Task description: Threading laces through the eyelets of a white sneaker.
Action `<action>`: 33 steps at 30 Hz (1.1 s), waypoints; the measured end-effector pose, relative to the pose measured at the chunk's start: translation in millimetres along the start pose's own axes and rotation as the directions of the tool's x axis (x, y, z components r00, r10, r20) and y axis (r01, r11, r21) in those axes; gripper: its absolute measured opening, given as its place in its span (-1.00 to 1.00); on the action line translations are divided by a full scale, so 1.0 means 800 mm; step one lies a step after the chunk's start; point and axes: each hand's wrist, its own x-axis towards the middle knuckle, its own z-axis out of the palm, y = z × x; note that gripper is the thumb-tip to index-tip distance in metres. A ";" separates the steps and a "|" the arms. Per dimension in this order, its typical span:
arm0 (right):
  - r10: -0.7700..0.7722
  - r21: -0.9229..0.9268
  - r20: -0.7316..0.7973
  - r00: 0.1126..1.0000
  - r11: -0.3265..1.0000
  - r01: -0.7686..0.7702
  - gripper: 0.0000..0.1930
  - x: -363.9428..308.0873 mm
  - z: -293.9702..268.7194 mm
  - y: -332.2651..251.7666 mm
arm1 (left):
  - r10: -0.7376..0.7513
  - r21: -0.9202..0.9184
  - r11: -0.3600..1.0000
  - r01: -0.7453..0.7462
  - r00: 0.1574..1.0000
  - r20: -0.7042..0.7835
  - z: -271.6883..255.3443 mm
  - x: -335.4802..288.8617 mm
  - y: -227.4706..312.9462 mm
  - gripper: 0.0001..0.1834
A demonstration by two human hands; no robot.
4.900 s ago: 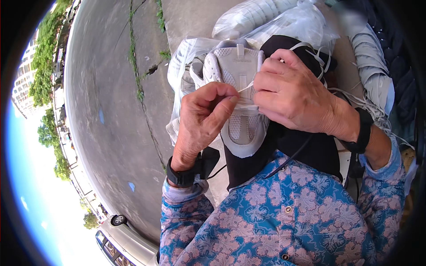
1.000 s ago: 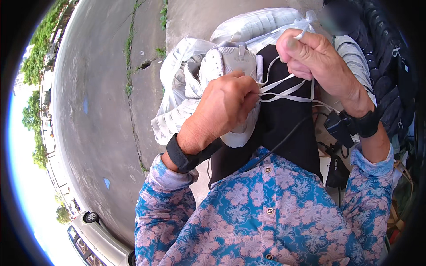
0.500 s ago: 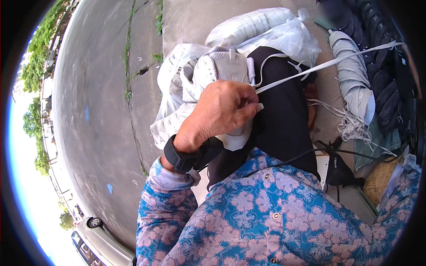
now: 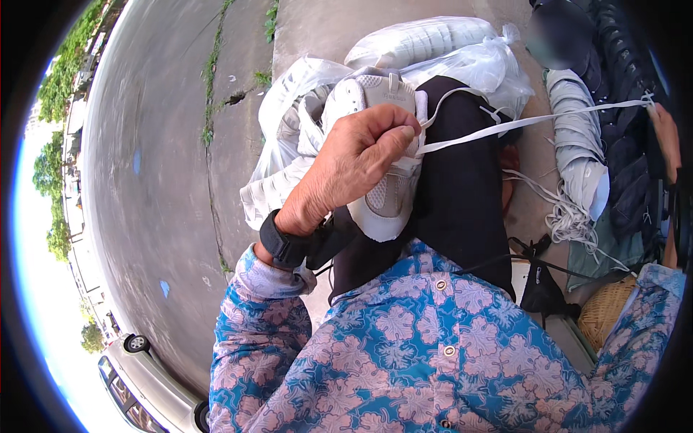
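Observation:
A white and light grey sneaker [image 4: 384,209] lies on my left thigh, its toe pointing toward me. Over its lacing area is my left hand [image 4: 357,155], closed, with thumb and forefinger pinched at the shoelace beside the tongue; the palm side is hidden. A flat white shoelace [image 4: 534,128] runs taut from the shoe's side across my dark trousers to the far right. There my right hand [image 4: 665,141], partly cut off by the picture's rim, grips its end. Another part of the lace loops loosely over my thigh near the fingertips.
Clear plastic bags [image 4: 462,61] of white shoes lie beyond my knees, with more white shoes [image 4: 278,184] at left. To the right are a wrapped bundle of pale laces [image 4: 574,123], loose laces [image 4: 570,216], dark stacked shoe parts [image 4: 624,151], a wicker basket [image 4: 606,310] and a black pouch [image 4: 545,289].
My left hand has shifted slightly up off the lace's exit point, uncovering more of the sneaker. My right hand has come further into view, lower, with the lace still stretched.

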 end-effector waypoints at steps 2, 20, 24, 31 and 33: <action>-0.340 -0.117 0.054 0.939 0.932 0.344 -0.72 -0.038 0.062 -0.146 | -0.040 -0.075 0.997 0.035 0.997 -0.062 -0.005 -0.008 -0.002 -0.74; -0.804 0.791 0.043 0.593 0.390 0.471 -0.83 -0.225 0.082 -0.472 | 0.070 0.438 0.889 -0.132 0.985 0.156 -0.014 0.052 0.017 -0.75; -0.838 0.851 0.067 0.542 0.331 0.407 -0.85 -0.233 0.094 -0.463 | 0.072 0.673 0.691 -0.264 0.951 0.299 0.003 0.059 0.025 -0.85; -0.761 0.863 0.105 0.641 0.390 0.321 -0.88 -0.232 0.101 -0.450 | 0.186 0.443 0.881 -0.165 0.983 -0.004 0.001 0.046 0.017 -0.81; -0.752 0.854 0.084 0.653 0.392 0.341 -0.88 -0.232 0.111 -0.450 | 0.066 0.097 0.994 -0.043 0.969 -0.240 -0.001 0.036 0.018 -0.75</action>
